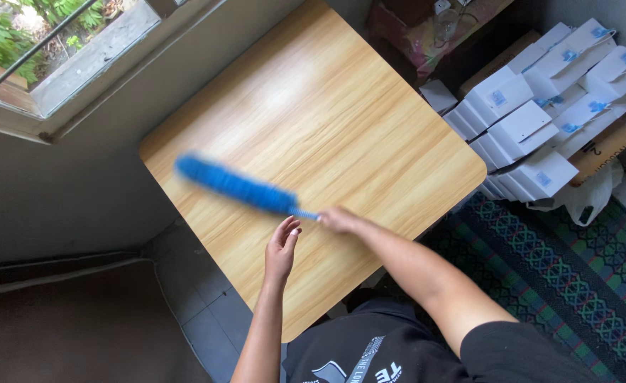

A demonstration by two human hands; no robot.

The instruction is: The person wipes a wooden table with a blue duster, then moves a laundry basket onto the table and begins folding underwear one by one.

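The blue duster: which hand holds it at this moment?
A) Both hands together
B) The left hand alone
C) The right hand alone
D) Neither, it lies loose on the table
C: the right hand is closed on the handle end of the blue duster, which is blurred above the wooden table, while the left hand hangs open just beside it, gripping nothing.

Bare light wooden tabletop [341,120] open across upper centre of frame, blurred long blue fluffy duster [235,186] crossing its lower left, grey wall [79,177] hemming left edge, stacked white paper bags [540,106] crowding upper right.
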